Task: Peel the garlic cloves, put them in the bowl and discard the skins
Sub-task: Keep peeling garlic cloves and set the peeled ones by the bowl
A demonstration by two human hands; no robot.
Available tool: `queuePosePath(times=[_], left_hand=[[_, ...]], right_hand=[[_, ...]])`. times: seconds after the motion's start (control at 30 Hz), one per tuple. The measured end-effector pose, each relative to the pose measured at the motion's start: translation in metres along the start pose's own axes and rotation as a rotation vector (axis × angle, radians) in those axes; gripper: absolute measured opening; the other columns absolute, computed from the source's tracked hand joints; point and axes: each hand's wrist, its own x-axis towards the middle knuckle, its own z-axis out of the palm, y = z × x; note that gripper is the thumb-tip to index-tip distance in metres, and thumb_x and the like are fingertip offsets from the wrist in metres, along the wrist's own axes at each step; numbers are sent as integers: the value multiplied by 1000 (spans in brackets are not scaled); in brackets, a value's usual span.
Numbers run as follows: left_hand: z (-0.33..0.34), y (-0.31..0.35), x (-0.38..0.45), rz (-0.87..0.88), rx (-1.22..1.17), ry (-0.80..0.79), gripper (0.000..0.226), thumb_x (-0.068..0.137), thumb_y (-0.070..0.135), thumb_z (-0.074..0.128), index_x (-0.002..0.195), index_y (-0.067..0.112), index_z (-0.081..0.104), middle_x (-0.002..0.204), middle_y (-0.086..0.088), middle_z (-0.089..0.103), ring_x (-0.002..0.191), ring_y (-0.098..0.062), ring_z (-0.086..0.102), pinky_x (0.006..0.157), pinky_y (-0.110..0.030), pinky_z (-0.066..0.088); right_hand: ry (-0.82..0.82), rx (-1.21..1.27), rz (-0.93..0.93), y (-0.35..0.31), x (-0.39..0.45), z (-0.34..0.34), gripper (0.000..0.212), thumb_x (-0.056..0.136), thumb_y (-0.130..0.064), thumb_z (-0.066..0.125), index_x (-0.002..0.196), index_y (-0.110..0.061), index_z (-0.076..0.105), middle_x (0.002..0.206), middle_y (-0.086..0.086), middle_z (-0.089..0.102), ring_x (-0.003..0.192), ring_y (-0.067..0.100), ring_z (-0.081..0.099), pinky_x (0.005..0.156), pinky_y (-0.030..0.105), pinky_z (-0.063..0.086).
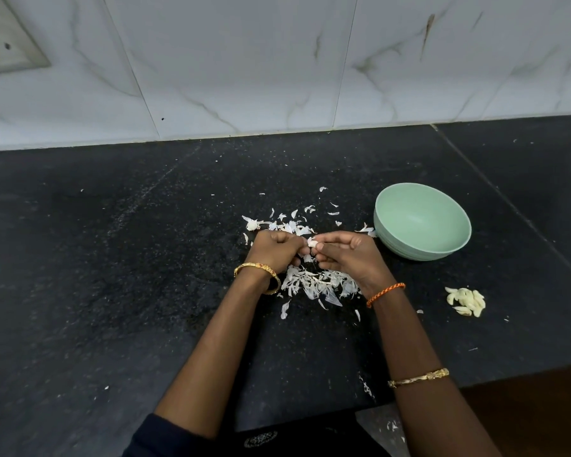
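Both hands meet over the middle of the black counter [112,258]. My left hand [276,250] and my right hand [345,252] pinch one small garlic clove [312,242] between their fingertips. Loose white skins lie in a pile [317,285] under my wrists, and more skins [287,224] are scattered just beyond my hands. A pale green bowl [393,209] stands to the right of my right hand, with nothing visible inside it. Several peeled cloves [465,301] lie in a small heap on the counter near the bowl, toward the front right.
A white marble-patterned tiled wall [277,61] rises behind the counter, with a wall socket [4,37] at the upper left. The counter's front edge [508,379] drops off at the lower right. Small skin flecks dot the surface.
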Motion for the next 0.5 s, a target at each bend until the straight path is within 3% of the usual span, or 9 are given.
queuePosePath(times=[0.2, 0.37, 0.5], left_hand=[[6, -9, -9, 83, -68, 58, 4, 79, 6, 74, 82, 5, 72, 69, -4, 68, 39, -1, 52, 40, -13, 39], [27, -9, -18, -113, -458, 228, 9, 80, -3, 68, 76, 5, 69, 59, -2, 63, 34, -3, 43, 35, -14, 34], [34, 2, -20, -241, -713, 244, 10, 84, -4, 60, 78, 2, 65, 49, 2, 57, 31, -1, 40, 32, -12, 30]], right_hand=[[23, -57, -80, 4, -7, 0, 16, 82, -2, 71, 98, -2, 71, 79, 10, 71, 67, 8, 67, 64, 18, 56], [172, 92, -131, 12, -14, 17, 11, 83, 2, 69, 93, -3, 71, 83, 11, 73, 71, 12, 69, 65, 19, 56], [237, 370, -99, 12, -16, 30, 12, 84, 6, 66, 94, -1, 69, 79, 9, 72, 69, 11, 69, 66, 19, 57]])
